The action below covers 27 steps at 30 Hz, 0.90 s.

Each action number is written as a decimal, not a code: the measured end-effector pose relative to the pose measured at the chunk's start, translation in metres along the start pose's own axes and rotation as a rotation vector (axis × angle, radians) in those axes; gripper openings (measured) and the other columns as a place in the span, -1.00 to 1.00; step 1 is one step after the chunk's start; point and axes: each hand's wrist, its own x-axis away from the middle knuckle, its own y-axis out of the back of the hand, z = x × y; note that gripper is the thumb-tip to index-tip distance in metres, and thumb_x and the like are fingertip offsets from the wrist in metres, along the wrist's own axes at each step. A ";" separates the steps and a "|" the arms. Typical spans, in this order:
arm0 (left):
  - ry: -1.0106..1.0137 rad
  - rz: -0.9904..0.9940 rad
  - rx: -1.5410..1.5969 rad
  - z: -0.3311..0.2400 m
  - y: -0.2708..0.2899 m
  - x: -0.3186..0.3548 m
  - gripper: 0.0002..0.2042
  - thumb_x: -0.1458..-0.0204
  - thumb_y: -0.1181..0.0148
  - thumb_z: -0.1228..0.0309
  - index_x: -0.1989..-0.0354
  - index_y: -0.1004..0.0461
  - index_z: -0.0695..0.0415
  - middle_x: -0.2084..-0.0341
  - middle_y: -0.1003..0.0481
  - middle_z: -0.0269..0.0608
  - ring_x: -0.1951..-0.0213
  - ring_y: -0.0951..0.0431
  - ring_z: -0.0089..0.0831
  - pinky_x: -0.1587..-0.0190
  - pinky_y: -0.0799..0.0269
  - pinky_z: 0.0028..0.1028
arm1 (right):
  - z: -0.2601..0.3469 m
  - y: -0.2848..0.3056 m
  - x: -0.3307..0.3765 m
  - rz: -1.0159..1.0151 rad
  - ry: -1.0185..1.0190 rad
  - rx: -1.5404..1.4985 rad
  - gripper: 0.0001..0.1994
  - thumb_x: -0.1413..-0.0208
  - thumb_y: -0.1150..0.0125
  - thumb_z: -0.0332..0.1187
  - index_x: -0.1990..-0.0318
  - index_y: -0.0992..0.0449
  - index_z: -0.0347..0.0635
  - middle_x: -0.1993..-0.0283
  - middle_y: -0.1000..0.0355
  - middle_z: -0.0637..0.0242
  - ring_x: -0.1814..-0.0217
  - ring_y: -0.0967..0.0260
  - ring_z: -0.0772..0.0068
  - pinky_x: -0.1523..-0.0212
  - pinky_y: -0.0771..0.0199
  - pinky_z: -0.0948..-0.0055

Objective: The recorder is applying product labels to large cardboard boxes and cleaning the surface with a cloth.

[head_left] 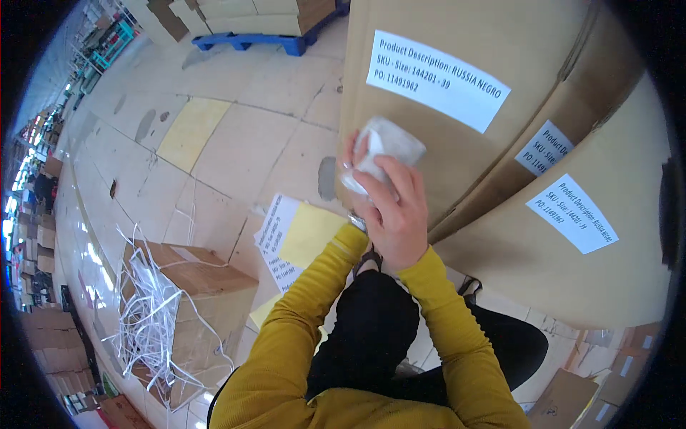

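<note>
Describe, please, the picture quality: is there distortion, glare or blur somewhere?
Head view: strong fisheye bending, so the tall brown cardboard boxes and floor tile lines curve toward the black rim; glare shines on the glossy floor at the far left; the crumpled white paper piece held between the left hand and right hand looks slightly soft; the white plastic straps stay sharp.
</note>
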 end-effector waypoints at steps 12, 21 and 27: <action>-0.161 -0.332 0.184 -0.051 -0.034 -0.163 -0.57 0.17 -0.26 0.21 0.10 -0.41 0.11 0.15 -0.42 -0.15 0.08 -0.36 -0.30 0.03 -0.23 -0.27 | -0.055 0.210 0.079 0.429 -0.034 0.462 -0.62 0.27 -0.17 -0.59 0.17 -0.48 -0.15 -0.01 -0.26 0.06 0.06 -0.29 0.04 0.14 -0.38 0.27; -0.492 -0.122 0.363 -0.090 -0.059 -0.142 -0.50 0.31 -0.20 0.12 0.09 -0.43 -0.03 0.05 -0.28 -0.12 0.06 -0.26 -0.09 0.04 -0.19 -0.17 | -0.058 0.199 0.096 0.375 -0.311 0.303 -0.62 0.24 -0.23 -0.64 0.15 -0.44 -0.22 0.03 -0.26 0.05 0.16 -0.33 0.16 0.35 -0.38 0.43; 0.162 -0.503 0.552 0.016 -0.026 -0.138 -0.54 0.04 -0.14 0.07 0.09 -0.41 0.18 0.28 -0.48 -0.17 0.18 -0.46 -0.19 0.09 -0.35 -0.17 | -0.052 0.220 0.094 0.214 -0.433 0.291 -0.67 0.23 -0.23 -0.64 0.20 -0.45 -0.27 0.04 -0.28 0.05 0.19 -0.34 0.18 0.31 -0.39 0.39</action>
